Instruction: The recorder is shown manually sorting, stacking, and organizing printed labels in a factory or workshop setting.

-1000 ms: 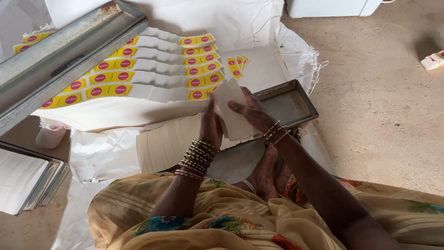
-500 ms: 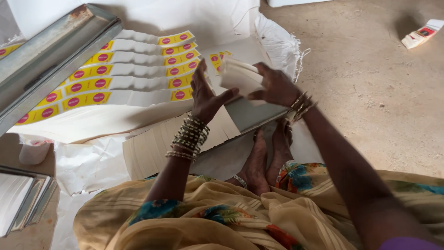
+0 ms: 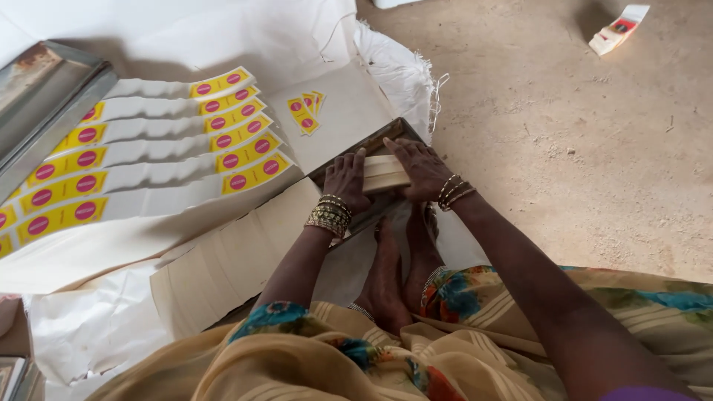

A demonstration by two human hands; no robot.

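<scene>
Both of my hands press a small stack of cream paper strips (image 3: pixel 385 173) down into a shallow metal tray (image 3: pixel 386 135): left hand (image 3: pixel 346 180) flat on its left end, right hand (image 3: pixel 420 168) flat on its right, fingers together, pinching nothing. Beside the tray, long white die-cut sheets (image 3: pixel 148 160) with yellow ends and pink dots lie fanned on white sacking (image 3: pixel 394 67). Plain cream sheets (image 3: pixel 223 260) lie overlapped nearer me.
</scene>
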